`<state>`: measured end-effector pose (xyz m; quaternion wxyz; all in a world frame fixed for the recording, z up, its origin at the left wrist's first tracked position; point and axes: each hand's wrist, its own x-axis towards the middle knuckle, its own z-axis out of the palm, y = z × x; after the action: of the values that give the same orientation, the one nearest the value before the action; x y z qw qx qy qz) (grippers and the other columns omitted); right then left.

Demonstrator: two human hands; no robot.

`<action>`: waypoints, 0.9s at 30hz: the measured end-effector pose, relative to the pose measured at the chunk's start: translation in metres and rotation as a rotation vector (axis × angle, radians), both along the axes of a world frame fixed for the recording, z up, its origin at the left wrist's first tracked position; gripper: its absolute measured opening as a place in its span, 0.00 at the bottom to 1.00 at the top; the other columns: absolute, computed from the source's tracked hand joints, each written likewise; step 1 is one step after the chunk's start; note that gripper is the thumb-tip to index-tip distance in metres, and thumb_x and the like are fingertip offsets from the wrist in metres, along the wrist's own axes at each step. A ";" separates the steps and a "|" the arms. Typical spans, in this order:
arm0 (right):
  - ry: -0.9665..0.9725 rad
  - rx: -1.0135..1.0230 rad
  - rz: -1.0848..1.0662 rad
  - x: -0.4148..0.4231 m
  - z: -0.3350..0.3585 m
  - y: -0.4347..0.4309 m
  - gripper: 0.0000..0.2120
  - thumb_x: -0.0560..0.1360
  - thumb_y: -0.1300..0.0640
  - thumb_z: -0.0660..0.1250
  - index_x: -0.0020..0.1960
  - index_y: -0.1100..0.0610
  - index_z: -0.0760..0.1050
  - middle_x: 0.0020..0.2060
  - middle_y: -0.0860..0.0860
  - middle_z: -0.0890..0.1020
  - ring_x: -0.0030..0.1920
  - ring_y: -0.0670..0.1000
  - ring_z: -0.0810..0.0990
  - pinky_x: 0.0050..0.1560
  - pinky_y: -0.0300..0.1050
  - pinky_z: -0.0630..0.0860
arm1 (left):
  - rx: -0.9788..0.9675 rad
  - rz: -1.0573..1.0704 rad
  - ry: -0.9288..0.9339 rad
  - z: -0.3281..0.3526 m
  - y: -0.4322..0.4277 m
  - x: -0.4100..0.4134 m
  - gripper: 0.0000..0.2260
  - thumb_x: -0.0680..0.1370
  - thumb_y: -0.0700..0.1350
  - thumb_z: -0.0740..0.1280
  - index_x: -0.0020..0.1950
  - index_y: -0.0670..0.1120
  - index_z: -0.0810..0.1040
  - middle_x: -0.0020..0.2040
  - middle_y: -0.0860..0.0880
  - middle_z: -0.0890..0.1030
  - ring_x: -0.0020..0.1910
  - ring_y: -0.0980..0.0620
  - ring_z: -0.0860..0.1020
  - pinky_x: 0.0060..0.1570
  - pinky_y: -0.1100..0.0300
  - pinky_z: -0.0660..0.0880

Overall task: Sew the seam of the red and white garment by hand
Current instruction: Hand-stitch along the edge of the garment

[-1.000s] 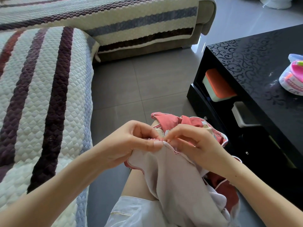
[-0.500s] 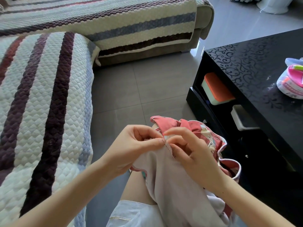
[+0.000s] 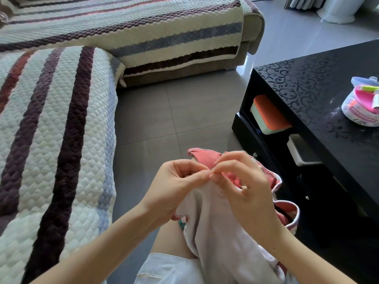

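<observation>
Red and white garment (image 3: 217, 242): lower centre, draped over the person's lap, white side up, red folds bunched behind the hands.
Left hand (image 3: 176, 187): thumb and forefinger pinch the seam edge, as half a second ago.
Right hand (image 3: 246, 193): pinches the same edge, touching the left; its other fingers now arch higher and wider.
Needle: too small to tell.
Striped quilted sofa cover (image 3: 51, 130): left and top.
Black table (image 3: 307, 83): right, bearing a plastic tub (image 3: 363, 107).

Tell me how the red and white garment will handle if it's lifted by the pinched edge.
Probably floppy: the garment drapes in folds over the leg. Likely light, since the left hand and right hand hold its edge up by fingertips alone.
</observation>
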<state>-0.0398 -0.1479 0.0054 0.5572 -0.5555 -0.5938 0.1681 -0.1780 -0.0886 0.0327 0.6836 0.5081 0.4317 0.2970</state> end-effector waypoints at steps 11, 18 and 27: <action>-0.014 0.174 0.017 0.008 0.004 -0.003 0.04 0.76 0.62 0.63 0.43 0.56 0.75 0.40 0.48 0.78 0.41 0.53 0.78 0.38 0.52 0.73 | 0.096 0.046 0.098 -0.003 -0.001 0.016 0.06 0.73 0.34 0.71 0.38 0.41 0.84 0.36 0.44 0.82 0.36 0.54 0.76 0.40 0.63 0.74; 0.158 0.124 -0.021 0.023 0.027 -0.003 0.03 0.77 0.61 0.64 0.44 0.56 0.73 0.39 0.48 0.80 0.38 0.51 0.80 0.37 0.47 0.76 | 0.056 0.076 0.235 -0.016 0.001 0.010 0.05 0.74 0.36 0.70 0.38 0.41 0.83 0.33 0.50 0.82 0.33 0.58 0.76 0.35 0.68 0.72; 0.950 -0.325 0.276 0.046 0.042 0.011 0.09 0.68 0.54 0.67 0.44 0.58 0.73 0.28 0.55 0.77 0.31 0.55 0.80 0.39 0.47 0.81 | -0.413 -0.195 0.088 -0.005 0.042 -0.002 0.04 0.67 0.40 0.71 0.40 0.41 0.79 0.39 0.45 0.79 0.33 0.53 0.77 0.33 0.65 0.74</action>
<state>0.0057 -0.1371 0.0472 0.6445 -0.4136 -0.3094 0.5638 -0.1802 -0.0465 0.0273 0.7791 0.4093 0.4614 0.1123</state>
